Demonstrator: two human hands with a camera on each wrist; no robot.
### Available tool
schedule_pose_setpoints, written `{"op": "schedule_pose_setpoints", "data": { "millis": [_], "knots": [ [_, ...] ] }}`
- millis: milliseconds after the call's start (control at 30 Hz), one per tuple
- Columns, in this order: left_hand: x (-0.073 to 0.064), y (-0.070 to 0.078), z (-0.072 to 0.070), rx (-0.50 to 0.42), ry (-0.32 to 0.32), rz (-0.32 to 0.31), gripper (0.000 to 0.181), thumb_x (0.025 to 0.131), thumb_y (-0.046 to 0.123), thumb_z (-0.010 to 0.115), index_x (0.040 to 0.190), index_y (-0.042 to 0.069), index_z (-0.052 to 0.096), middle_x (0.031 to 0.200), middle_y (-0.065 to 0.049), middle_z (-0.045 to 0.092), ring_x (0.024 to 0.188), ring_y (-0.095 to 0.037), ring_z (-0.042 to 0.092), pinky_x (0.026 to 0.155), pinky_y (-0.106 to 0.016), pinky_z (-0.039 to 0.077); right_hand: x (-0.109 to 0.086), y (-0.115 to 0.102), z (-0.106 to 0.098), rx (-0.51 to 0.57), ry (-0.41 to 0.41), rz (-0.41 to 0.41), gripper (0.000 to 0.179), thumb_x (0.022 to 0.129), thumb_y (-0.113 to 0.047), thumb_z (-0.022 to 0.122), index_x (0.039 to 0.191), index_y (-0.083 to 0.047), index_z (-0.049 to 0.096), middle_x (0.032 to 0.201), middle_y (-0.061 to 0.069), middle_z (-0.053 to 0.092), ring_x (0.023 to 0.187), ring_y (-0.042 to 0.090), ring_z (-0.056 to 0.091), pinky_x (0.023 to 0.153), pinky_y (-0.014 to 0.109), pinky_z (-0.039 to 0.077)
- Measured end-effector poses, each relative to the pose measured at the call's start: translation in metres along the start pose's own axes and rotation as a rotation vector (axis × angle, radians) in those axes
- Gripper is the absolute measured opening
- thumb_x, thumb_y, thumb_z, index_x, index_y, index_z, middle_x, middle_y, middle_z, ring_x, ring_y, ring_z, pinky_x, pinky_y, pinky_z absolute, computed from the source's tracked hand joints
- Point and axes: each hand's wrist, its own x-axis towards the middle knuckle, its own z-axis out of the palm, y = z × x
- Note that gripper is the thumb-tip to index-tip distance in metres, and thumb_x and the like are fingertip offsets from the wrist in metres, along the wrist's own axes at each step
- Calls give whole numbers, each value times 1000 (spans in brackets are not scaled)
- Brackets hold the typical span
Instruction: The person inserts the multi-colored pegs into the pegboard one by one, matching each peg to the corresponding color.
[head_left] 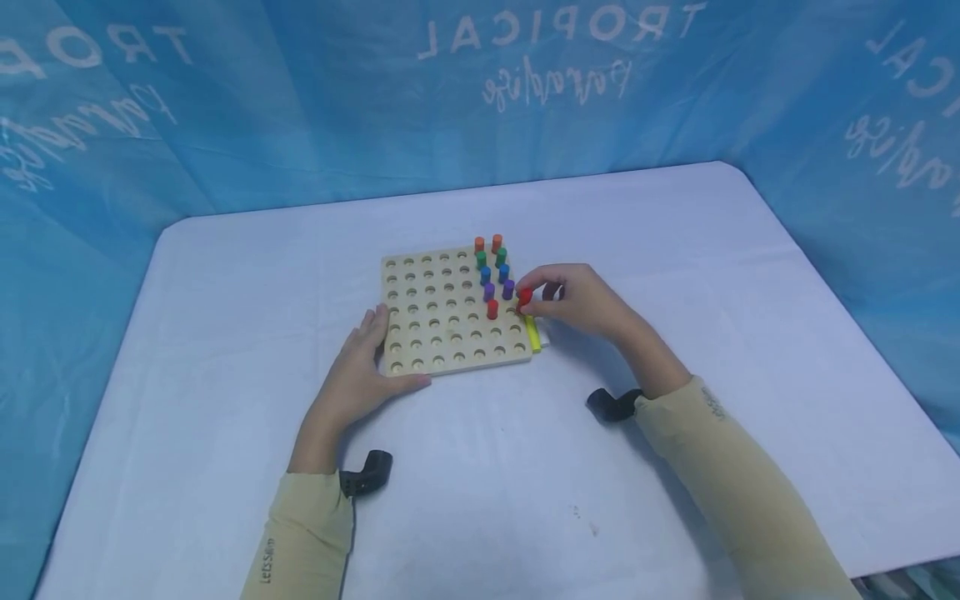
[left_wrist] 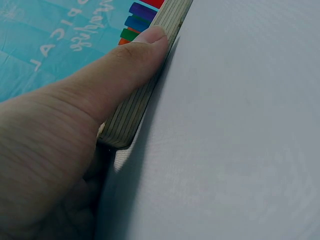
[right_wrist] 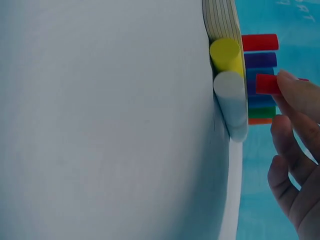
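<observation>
A wooden pegboard (head_left: 442, 337) with rows of round holes lies on the table. Orange pegs (head_left: 479, 244), green pegs (head_left: 482, 261), blue pegs (head_left: 485, 275) and purple pegs (head_left: 489, 292) stand in pairs on its right side, with one red peg (head_left: 492, 309) nearer the front. Another red peg (right_wrist: 267, 84) is pinched by the right hand (head_left: 581, 300), upright above the board's right edge. The left hand (head_left: 360, 375) rests at the front left corner, its extended thumb (left_wrist: 135, 55) pressing the front edge and its fingers along the left side.
A yellow peg (right_wrist: 226, 55) and a white peg (right_wrist: 230, 95) lie on the table against the board's right side. White cloth (head_left: 480, 483) covers the table. Blue printed curtains (head_left: 360, 108) hang around the back and sides. Each wrist wears a black camera mount (head_left: 367, 473).
</observation>
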Motion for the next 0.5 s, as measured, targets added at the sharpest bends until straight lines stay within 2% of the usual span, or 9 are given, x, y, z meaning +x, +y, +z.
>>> {"op": "schedule_pose_setpoints", "data": {
  "millis": [233, 500],
  "knots": [
    [0, 0, 0, -2, 2, 4, 129, 67, 68, 80, 160, 27, 1, 169, -5, 2, 154, -42, 3, 122, -64, 12, 5, -4, 6, -5, -19, -59, 29, 84, -18, 80, 113, -21, 75, 110, -4, 74, 88, 19, 58, 68, 31, 50],
    [-1, 0, 0, -3, 4, -7, 128, 67, 66, 81, 160, 27, 2, 169, -5, 2, 154, -41, 3, 122, -63, 13, 6, -8, 7, 1, -45, -43, 27, 86, -19, 79, 112, -24, 76, 112, -5, 73, 91, 19, 57, 69, 31, 49]
  ]
}}
